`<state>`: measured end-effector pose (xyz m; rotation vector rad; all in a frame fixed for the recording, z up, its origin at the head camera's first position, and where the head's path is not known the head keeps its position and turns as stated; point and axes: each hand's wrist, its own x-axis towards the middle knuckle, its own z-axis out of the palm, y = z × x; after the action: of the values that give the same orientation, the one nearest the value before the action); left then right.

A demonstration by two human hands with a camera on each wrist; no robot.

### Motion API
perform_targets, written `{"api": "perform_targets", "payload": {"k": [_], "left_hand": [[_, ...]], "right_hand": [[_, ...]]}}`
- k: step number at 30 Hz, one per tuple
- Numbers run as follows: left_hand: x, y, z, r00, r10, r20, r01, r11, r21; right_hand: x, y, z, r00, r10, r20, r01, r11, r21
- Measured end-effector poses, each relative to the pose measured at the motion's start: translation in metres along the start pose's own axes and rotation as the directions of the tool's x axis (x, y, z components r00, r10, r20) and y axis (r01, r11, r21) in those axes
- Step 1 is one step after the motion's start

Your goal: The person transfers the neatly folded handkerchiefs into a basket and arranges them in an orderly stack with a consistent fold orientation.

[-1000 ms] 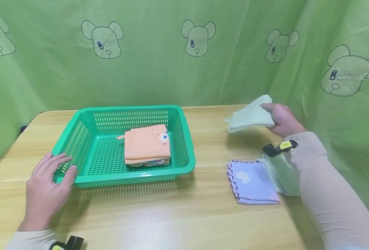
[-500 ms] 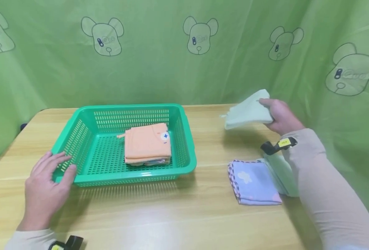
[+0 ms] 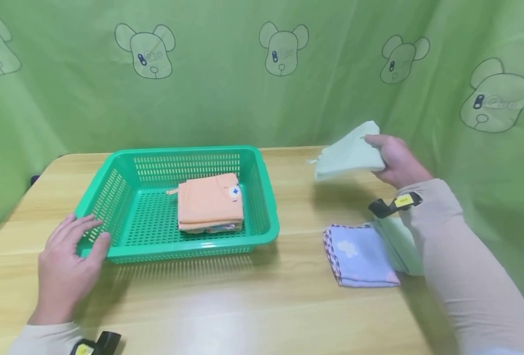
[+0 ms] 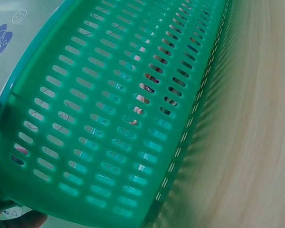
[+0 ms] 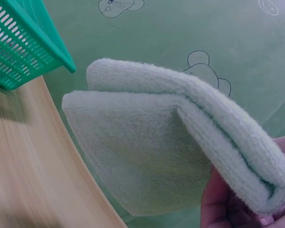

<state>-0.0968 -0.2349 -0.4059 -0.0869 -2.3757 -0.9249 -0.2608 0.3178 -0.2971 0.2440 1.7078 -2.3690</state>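
At the near left, a yellow label on the wrist camera is too small to read. The left hand rests on the near left corner of the green basket, thumb and fingers spread apart. On the right of the table, a purple-blue cloth with a white flower lies against a folded green cloth. A folded orange cloth tops a pile in the basket. Farther right, the right hand pinches a pale green towel above the table. Lettering on the far curtain is too faint to read.
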Motion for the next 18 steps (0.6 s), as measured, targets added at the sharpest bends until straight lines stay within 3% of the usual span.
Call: {"api": "perform_targets", "payload": {"k": [10, 18], "left_hand": [[0.0, 0.0, 0.0, 1.0, -0.022, -0.008, 0.022, 1.0, -0.004], [0.0, 0.001, 0.0, 1.0, 0.001, -0.001, -0.001, 1.0, 0.005]], "right_hand": [[-0.001, -0.005, 0.012, 1.0, -0.017, 0.012, 0.017, 1.0, -0.002], [-0.002, -0.006, 0.024, 0.999, -0.029, 0.025, 0.029, 1.0, 0.009]]}}
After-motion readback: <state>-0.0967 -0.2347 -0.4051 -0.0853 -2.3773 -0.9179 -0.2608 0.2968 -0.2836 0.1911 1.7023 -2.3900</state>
